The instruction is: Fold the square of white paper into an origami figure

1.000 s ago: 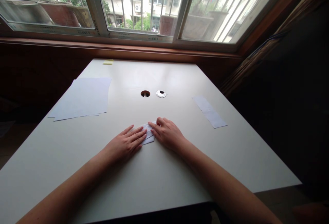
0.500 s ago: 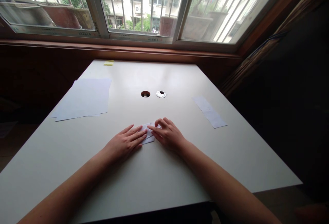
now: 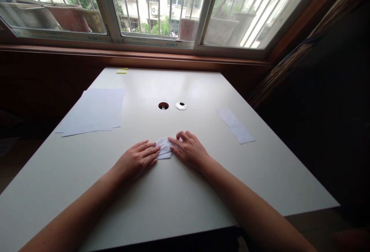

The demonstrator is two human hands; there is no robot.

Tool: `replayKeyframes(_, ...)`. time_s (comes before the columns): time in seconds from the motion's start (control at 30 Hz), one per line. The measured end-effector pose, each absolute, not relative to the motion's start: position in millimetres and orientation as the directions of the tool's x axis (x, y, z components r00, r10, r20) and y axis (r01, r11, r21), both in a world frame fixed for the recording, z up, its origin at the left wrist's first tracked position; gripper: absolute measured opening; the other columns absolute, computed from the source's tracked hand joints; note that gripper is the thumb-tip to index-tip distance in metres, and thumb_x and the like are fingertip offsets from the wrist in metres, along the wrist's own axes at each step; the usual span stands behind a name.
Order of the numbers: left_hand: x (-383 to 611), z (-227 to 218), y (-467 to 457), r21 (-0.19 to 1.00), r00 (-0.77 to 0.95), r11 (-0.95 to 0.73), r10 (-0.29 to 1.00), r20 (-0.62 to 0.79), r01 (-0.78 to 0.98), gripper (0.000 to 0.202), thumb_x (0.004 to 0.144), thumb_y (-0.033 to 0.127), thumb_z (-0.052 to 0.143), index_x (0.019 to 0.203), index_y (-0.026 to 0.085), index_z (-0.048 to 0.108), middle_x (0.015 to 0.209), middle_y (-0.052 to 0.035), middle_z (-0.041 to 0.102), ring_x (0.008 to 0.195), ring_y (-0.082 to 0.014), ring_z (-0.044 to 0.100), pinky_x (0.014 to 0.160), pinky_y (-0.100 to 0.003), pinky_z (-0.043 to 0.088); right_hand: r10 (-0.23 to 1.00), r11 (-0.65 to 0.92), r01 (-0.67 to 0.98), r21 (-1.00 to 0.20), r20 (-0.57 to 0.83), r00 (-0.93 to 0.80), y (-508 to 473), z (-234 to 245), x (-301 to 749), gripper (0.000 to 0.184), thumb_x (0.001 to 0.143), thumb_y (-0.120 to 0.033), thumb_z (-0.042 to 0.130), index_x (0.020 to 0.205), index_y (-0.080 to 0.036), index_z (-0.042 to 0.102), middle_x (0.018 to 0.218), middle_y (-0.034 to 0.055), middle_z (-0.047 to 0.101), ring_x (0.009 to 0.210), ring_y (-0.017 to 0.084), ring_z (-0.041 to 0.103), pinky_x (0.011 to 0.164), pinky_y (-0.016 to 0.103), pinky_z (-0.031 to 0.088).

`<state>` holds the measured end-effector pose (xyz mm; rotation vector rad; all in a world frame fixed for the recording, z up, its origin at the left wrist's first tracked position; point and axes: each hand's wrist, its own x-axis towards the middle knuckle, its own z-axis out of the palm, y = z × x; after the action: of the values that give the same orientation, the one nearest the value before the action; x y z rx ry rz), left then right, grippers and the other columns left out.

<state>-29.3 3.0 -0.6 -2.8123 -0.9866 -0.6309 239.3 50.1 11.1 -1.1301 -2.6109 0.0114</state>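
A small folded piece of white paper lies on the white table in front of me. My left hand rests flat on the table with its fingers stretched out, the fingertips touching the paper's left edge. My right hand lies over the paper's right side, fingers extended and pressing down on it. Most of the paper's right part is hidden under those fingers.
A stack of white sheets lies at the left. A narrow paper strip lies at the right. A cable hole and its round cap sit mid-table. A yellow note is at the far edge, below the window.
My left hand slid a little to the left, off the folded paper, so more of the paper shows. My right hand shifted slightly while still pressing on it.
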Motion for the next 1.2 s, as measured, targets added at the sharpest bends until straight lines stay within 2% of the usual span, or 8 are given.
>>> replayKeyframes(0.17,-27,1,2,0.076,0.691,-0.779,0.592,0.414,0.622,0.028,0.099,0.023,0.052,0.122,0.022,0.067,0.126,-0.0027,0.069,0.117,-0.0193,0.063,0.11,-0.04,0.048,0.722,0.679,0.728,-0.098,0.268,-0.638,50,13,238,0.039,0.1,-0.045,0.047,0.131,-0.026,0.06,0.109,0.0105,0.058,0.094,0.024,0.049,0.081,0.037,0.041)
replayKeyframes(0.3,-26,2,1,0.114,0.67,-0.764,0.619,0.409,0.635,0.032,0.099,0.023,0.051,0.128,0.021,0.064,0.126,-0.0047,0.069,0.114,-0.0207,0.062,0.1,-0.038,0.056,0.736,0.659,0.746,-0.101,0.289,-0.612,49,10,239,0.038,0.1,-0.044,0.048,0.129,-0.025,0.061,0.11,0.0113,0.058,0.096,0.024,0.049,0.081,0.037,0.042)
replayKeyframes(0.43,-26,2,2,0.128,0.683,-0.775,0.611,0.401,0.619,0.035,0.1,0.02,0.048,0.133,0.019,0.06,0.131,-0.006,0.065,0.115,-0.0208,0.06,0.099,-0.037,0.058,0.724,0.664,0.739,-0.114,0.346,-0.597,49,9,241,0.038,0.1,-0.04,0.047,0.132,-0.023,0.06,0.113,0.0124,0.059,0.1,0.026,0.049,0.086,0.04,0.043)
replayKeyframes(0.63,-27,0,6,0.111,0.718,-0.794,0.591,0.368,0.597,0.036,0.101,0.018,0.047,0.135,0.018,0.057,0.136,-0.005,0.061,0.12,-0.022,0.057,0.101,-0.039,0.057,0.56,0.822,0.551,-0.145,0.384,-0.734,50,6,240,0.033,0.1,-0.036,0.051,0.131,-0.03,0.061,0.126,0.0077,0.062,0.112,0.025,0.049,0.094,0.042,0.042)
replayKeyframes(0.73,-27,0,7,0.124,0.719,-0.8,0.585,0.374,0.587,0.036,0.1,0.018,0.048,0.135,0.018,0.057,0.136,-0.0044,0.062,0.12,-0.0213,0.057,0.102,-0.038,0.056,0.536,0.842,0.511,-0.171,0.37,-0.759,51,3,238,0.029,0.1,-0.035,0.052,0.126,-0.031,0.064,0.124,0.0054,0.065,0.118,0.024,0.049,0.097,0.041,0.042)
replayKeyframes(1.0,-40,6,8,0.193,0.674,-0.793,0.597,0.436,0.578,0.025,0.098,0.022,0.054,0.117,0.023,0.07,0.116,-0.0022,0.073,0.106,-0.0177,0.064,0.093,-0.032,0.059,0.549,0.833,0.524,-0.174,0.375,-0.747,52,2,240,0.028,0.099,-0.034,0.054,0.124,-0.029,0.067,0.122,0.0054,0.069,0.116,0.023,0.053,0.097,0.041,0.044)
replayKeyframes(1.2,-53,10,12,0.234,0.681,-0.806,0.586,0.438,0.544,0.026,0.094,0.022,0.06,0.117,0.023,0.071,0.109,-0.0046,0.075,0.096,-0.0183,0.067,0.084,-0.032,0.06,0.538,0.839,0.522,-0.155,0.387,-0.749,54,3,241,0.027,0.099,-0.033,0.055,0.122,-0.028,0.068,0.122,0.0044,0.07,0.113,0.021,0.056,0.095,0.039,0.044)
